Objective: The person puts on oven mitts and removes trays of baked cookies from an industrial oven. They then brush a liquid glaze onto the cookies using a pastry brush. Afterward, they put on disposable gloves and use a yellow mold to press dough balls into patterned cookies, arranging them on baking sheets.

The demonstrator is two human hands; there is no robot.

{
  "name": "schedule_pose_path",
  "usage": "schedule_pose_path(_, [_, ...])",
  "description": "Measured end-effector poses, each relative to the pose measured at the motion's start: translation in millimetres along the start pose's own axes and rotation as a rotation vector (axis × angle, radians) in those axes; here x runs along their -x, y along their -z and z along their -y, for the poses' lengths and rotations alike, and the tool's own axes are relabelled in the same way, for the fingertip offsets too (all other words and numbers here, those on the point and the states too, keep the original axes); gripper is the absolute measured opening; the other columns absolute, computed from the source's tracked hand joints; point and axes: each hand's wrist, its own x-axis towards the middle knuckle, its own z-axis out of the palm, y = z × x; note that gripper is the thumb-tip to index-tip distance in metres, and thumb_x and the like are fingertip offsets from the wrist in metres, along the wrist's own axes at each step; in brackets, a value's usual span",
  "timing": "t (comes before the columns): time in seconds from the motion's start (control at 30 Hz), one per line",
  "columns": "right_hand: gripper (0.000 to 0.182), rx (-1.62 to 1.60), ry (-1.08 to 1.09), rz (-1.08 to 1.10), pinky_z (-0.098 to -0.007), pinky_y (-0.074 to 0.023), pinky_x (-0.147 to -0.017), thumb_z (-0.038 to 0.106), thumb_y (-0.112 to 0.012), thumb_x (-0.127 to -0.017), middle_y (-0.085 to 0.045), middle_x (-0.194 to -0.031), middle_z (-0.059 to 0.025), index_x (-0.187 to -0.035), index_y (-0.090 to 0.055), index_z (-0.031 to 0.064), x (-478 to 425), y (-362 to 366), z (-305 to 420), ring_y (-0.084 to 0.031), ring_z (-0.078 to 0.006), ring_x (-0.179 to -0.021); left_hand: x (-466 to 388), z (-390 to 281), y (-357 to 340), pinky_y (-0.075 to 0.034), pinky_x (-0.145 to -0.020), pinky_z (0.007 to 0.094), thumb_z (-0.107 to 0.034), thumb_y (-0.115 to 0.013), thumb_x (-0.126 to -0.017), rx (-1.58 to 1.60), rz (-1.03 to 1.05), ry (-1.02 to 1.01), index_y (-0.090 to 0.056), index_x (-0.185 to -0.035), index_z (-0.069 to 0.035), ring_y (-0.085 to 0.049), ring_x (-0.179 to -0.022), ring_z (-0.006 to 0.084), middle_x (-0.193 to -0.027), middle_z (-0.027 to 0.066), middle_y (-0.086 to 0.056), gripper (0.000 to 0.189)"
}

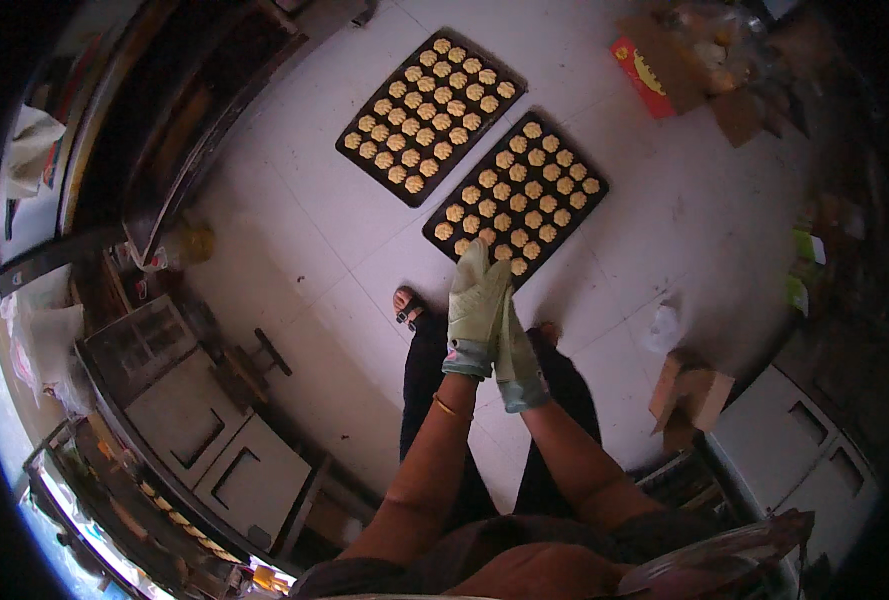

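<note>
Pale green quilted oven mitts cover both my hands. My left hand (468, 319) and my right hand (518, 352) are pressed against each other in front of my legs, mitt tips pointing forward. The mitts hide my fingers, and no object shows between them. In this view, the mitt tips overlap the near corner of a dark baking tray (431, 231) on the floor. Rows of pale, ridged, flower-shaped cookies (518, 202) fill it. Beyond it to the left, a second dark baking tray (414, 201) carries similar cookies (425, 136).
The trays rest on a light tiled floor (294, 255). A red-sided cardboard box (643, 79) lies at the far right, and an open cardboard box (692, 397) nearer right. White cabinets (211, 442) stand at left, with another white cabinet (778, 442) at right. A translucent plastic item (663, 326) sits on the floor.
</note>
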Motion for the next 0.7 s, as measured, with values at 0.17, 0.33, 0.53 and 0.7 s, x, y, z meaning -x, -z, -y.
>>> schedule_pose_path(0.17, [0.048, 0.508, 0.479, 0.249, -0.0394, -0.0269, -0.121, 0.022, -0.041, -0.108, -0.04, -0.156, -0.0115, -0.153, -0.036, 0.0064, -55.1, -5.6, -37.4, -0.039, -0.029, -0.143, 2.1, 59.3, -2.6, -0.037, -0.112, 0.0334, -0.024, -0.05, -0.105, 1.041, -0.16, 0.78, -0.046, -0.148, -0.004, -0.048, -0.134, 0.0207, -0.15, 0.0086, -0.049, 0.047])
schedule_pose_path(0.33, [0.045, 1.268, 0.804, -0.405, -0.0443, -0.0458, -0.107, 0.012, -0.053, -0.101, -0.057, -0.139, -0.0139, -0.145, -0.048, 0.0078, -250.6, 126.3, -92.6, -0.055, -0.0334, -0.126, 73.0, 209.6, -44.8, -0.013, -0.123, 0.0363, -0.053, -0.035, -0.107, 0.799, -0.386, 0.831, -0.013, -0.162, -0.01, -0.016, -0.154, 0.0219, -0.168, 0.0051, -0.015, 0.074])
schedule_pose_path(0.53, [0.054, 1.05, 0.0, -0.323, -0.0396, -0.0343, -0.118, 0.038, -0.036, -0.108, -0.04, -0.158, -0.0132, -0.148, -0.045, 0.0049, -393.9, 279.4, -59.8, -0.042, -0.0275, -0.142, 114.5, 275.2, -117.1, -0.038, -0.113, 0.0444, -0.073, -0.036, -0.098, 1.117, -0.697, 0.988, -0.04, -0.152, -0.011, -0.046, -0.136, 0.03, -0.148, 0.0093, -0.049, 0.082])
schedule_pose_path(0.7, [0.058, 1.047, 0.025, -0.338, -0.0398, -0.0344, -0.118, 0.042, -0.036, -0.106, -0.04, -0.157, -0.0135, -0.149, -0.044, 0.0048, -407.4, 277.9, -78.6, -0.043, -0.0279, -0.141, 119.5, 254.2, -121.2, -0.039, -0.112, 0.0451, -0.073, -0.035, -0.098, 1.151, -0.787, 1.005, -0.039, -0.153, -0.012, -0.047, -0.136, 0.0293, -0.149, 0.0087, -0.049, 0.083])
